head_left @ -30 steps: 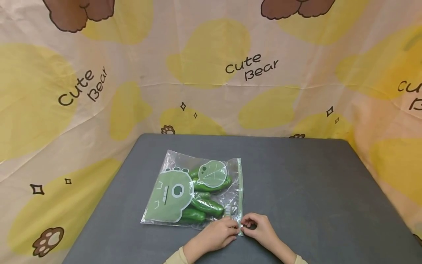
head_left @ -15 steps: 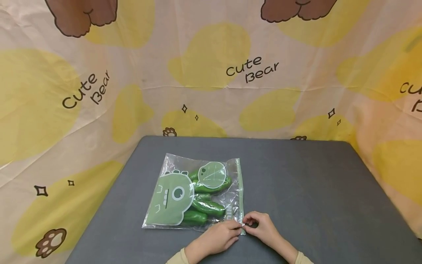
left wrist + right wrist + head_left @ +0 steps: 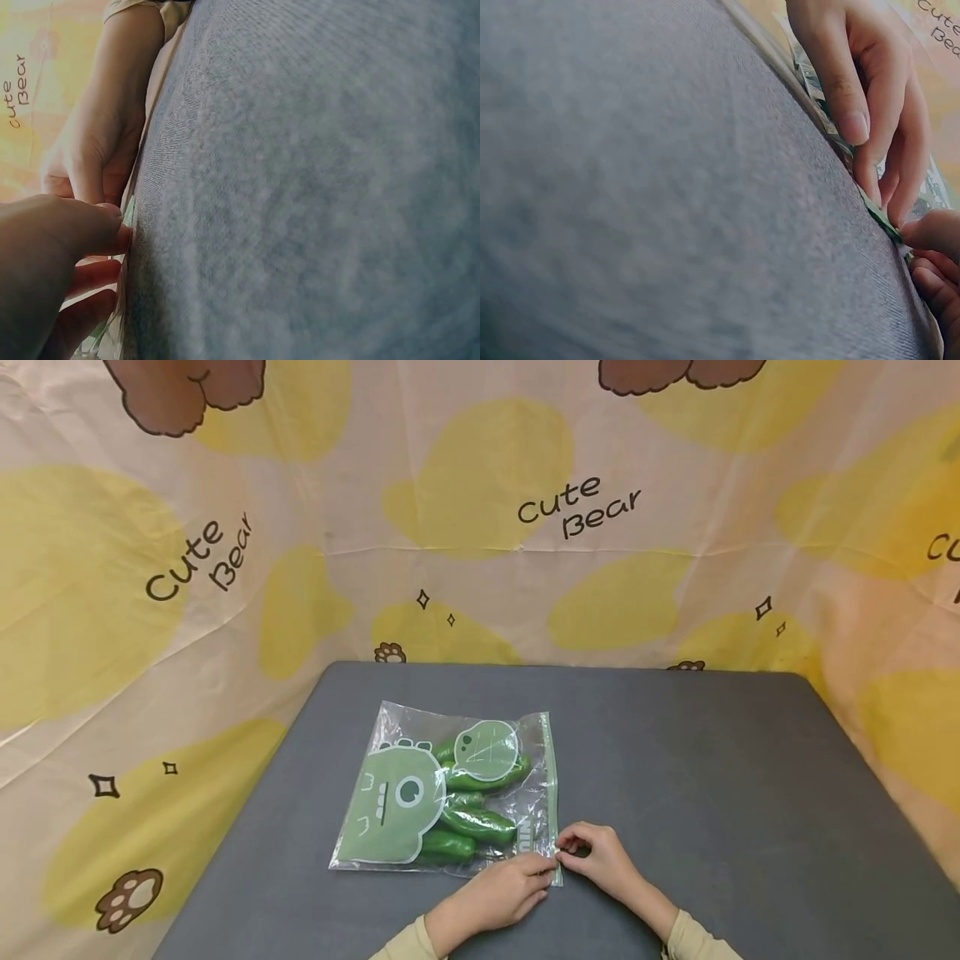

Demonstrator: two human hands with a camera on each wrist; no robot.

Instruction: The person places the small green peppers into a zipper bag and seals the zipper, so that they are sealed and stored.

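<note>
A clear zip bag (image 3: 352,852) with a green cartoon print lies flat, left of the table's middle. Inside it are several glossy green vegetables (image 3: 480,827) that look like cucumbers, partly hidden by the print. At the bag's right edge, close to the near corner, my right hand (image 3: 602,860) pinches the zip strip between thumb and forefinger, at what appears to be a small white slider. My left hand (image 3: 504,892) rests its fingertips on the same edge, almost touching the right fingertips. In the right wrist view, the left thumb (image 3: 853,126) stands apart from the left fingers pressing the strip.
The dark grey table (image 3: 697,777) extends to the right of the bag and behind it. Printed fabric (image 3: 480,510) with "Cute Bear" lettering hangs around the back and both sides.
My right hand has moved a little forward along the zip strip, away from the near corner. My left fingers remain at the edge. The whole view has shifted slightly.
</note>
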